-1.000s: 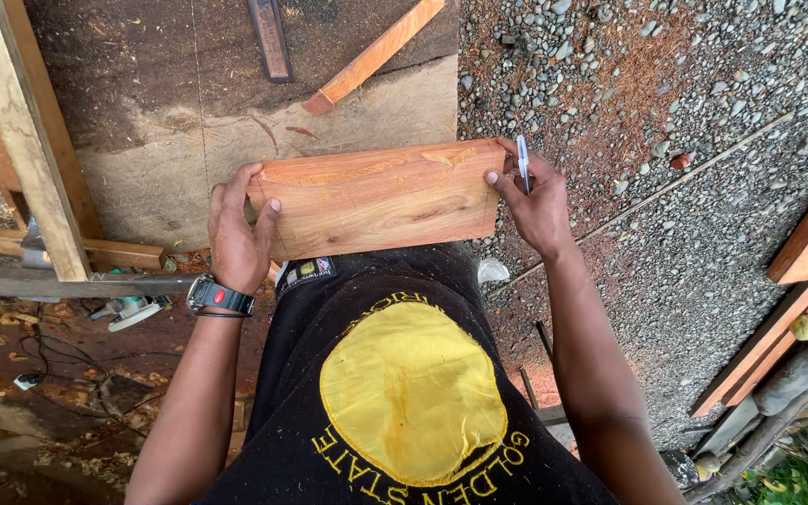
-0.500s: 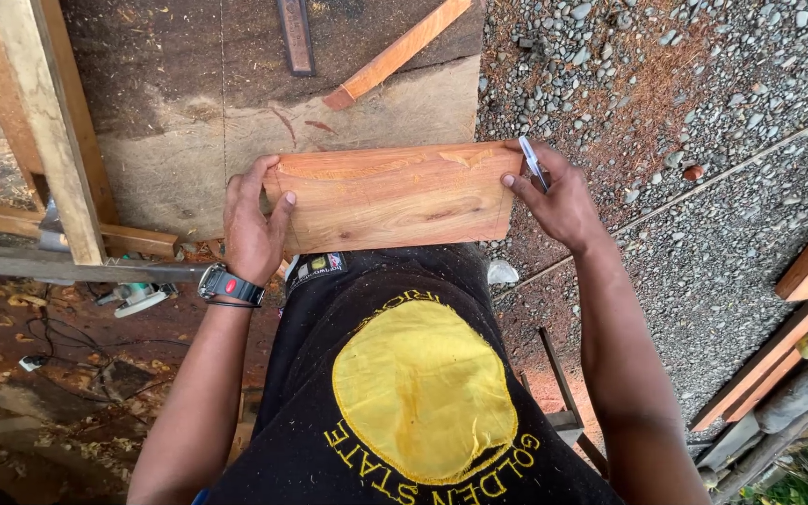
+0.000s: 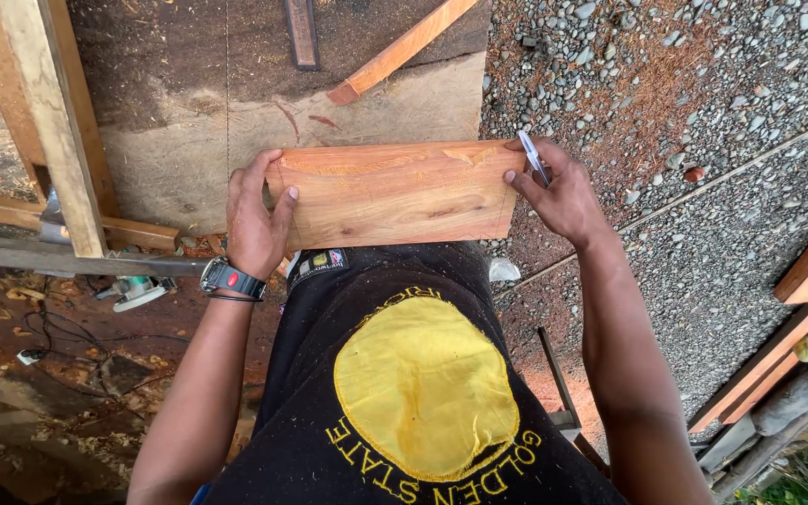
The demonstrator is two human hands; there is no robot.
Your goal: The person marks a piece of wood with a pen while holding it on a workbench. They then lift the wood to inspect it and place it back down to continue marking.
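The left hand [image 3: 252,224] and right hand [image 3: 561,194] grip the short ends of a smooth, reddish rectangular board [image 3: 395,194], held level above the person's waist. The right hand also pinches a slim pen [image 3: 533,158]. Coarse grey gravel [image 3: 703,112] lies beyond.

Left arm: bare, reaching forward and down, a watch on the wrist.
Left hand [image 3: 254,220]: fingers curled in a grip, thumb laid flat on top.
Right arm: bare, extended forward.
Right hand [image 3: 563,192]: closed in a grip, thumb on top.
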